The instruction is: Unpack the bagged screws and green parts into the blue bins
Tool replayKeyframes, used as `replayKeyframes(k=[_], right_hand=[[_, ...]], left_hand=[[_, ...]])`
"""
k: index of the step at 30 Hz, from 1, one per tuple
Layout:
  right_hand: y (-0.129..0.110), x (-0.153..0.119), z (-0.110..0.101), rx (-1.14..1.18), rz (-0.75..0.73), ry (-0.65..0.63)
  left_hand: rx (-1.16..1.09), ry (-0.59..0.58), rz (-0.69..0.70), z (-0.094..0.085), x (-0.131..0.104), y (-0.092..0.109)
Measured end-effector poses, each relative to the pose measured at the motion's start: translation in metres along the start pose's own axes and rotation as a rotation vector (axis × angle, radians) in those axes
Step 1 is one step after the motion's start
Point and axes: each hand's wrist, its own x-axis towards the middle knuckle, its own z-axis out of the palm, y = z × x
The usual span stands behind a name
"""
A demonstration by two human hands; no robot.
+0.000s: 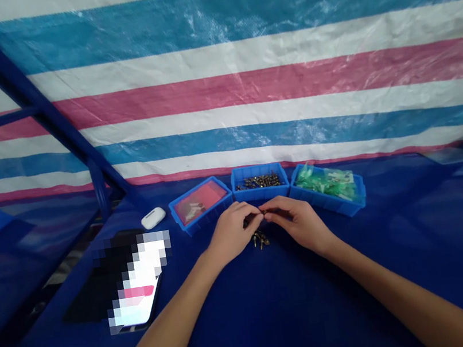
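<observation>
My left hand (235,228) and my right hand (297,221) meet over the middle of the blue table (286,304). Fingertips of both hands pinch a small brass-coloured metal part (264,212), mostly covered by the fingers. Just below it, a little pile of similar metal parts (261,240) lies on the tabletop; they look like small screws or studs, too small to name surely. Right behind my hands stands a blue bin (261,193) holding many more dark and brass-coloured metal pieces.
Left of that bin, another blue bin (210,218) contains a pinkish sheet and small pale pieces. The right-hand blue bin (331,202) carries green plastic bags (324,183). A white earbud case (153,217) and a lit phone (144,285) lie left. Striped tarp (262,85) hangs behind.
</observation>
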Motion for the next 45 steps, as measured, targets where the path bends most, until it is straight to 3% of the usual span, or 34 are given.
replayKeyframes(k=[11, 17, 23, 32, 37, 41, 45], right_hand=[[0.004, 0.002, -0.004, 0.060, 0.086, -0.077], [0.001, 0.000, -0.003, -0.047, 0.081, -0.133], [-0.007, -0.001, -0.002, -0.185, 0.055, -0.107], [0.003, 0.002, -0.002, 0.183, 0.196, -0.137], [0.005, 0.001, -0.006, 0.227, 0.242, -0.143], [-0.002, -0.003, -0.003, 0.132, 0.210, -0.134], [-0.024, 0.016, -0.011, -0.154, -0.027, -0.084]], left_hand=[[0.130, -0.057, 0.094, -0.004, 0.000, 0.000], [0.152, -0.102, 0.124, -0.005, 0.001, -0.002], [0.124, -0.108, 0.142, -0.007, 0.000, 0.000], [0.097, -0.093, 0.154, -0.008, 0.001, 0.004], [0.107, -0.063, 0.142, -0.008, 0.002, 0.000], [0.151, -0.026, 0.132, -0.011, 0.000, 0.001], [0.171, 0.093, 0.055, -0.018, 0.000, 0.002]])
